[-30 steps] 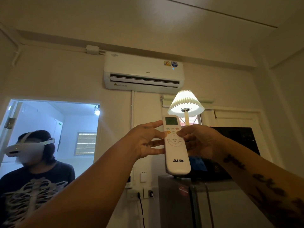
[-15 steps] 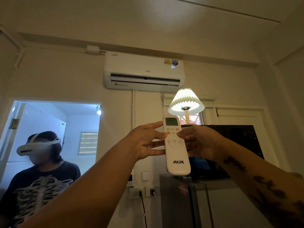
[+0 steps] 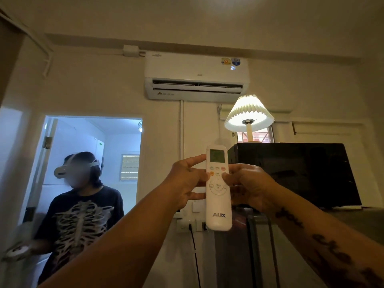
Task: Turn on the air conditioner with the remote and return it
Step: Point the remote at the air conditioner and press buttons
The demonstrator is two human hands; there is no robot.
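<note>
A white AUX remote [image 3: 218, 206] stands upright in front of me, its small screen facing me. My left hand [image 3: 187, 181] grips its left edge with fingers spread along the side. My right hand [image 3: 247, 186] holds the right edge, thumb resting near the upper buttons. The white air conditioner [image 3: 197, 67] hangs high on the wall above the remote. Its flap is open a crack and a lit number shows at its upper right.
A lit pleated lamp [image 3: 248, 111] stands on a black microwave [image 3: 295, 173], which sits on a grey fridge [image 3: 259, 256] at the right. A person wearing a white headset [image 3: 76, 204] stands in the doorway at the left. Wall sockets with a black cable [image 3: 192, 225] sit below the remote.
A lit number has appeared on the air conditioner and its flap has opened slightly. The person in the doorway has stepped further into view. Both hands keep hold of the remote.
</note>
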